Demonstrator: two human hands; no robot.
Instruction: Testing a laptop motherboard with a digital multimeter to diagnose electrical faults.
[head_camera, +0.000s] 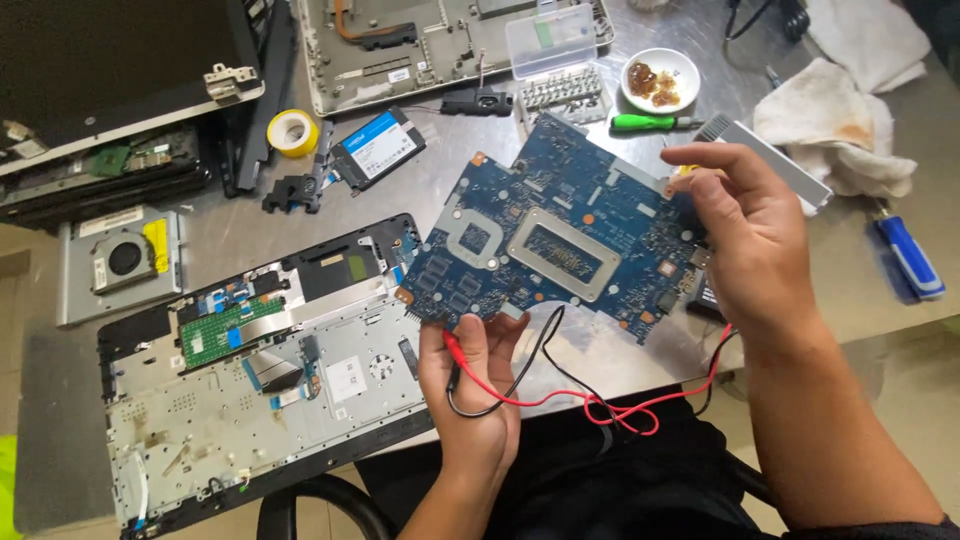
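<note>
Metal bench (560, 345) cluttered with laptop parts — blue motherboard (560, 240) held up over it. Left hand (470, 400) pinches the board's lower edge plus red and black probe leads (590, 400); right hand (745, 235) grips the right edge. Inspection stage — probing needs one hand freed.

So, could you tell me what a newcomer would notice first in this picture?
The blue circuit board, held up mid-frame between the left hand at its lower edge and the right hand at its right edge. Red and black probe leads trail below it, and an opened laptop base lies lower left.
</note>
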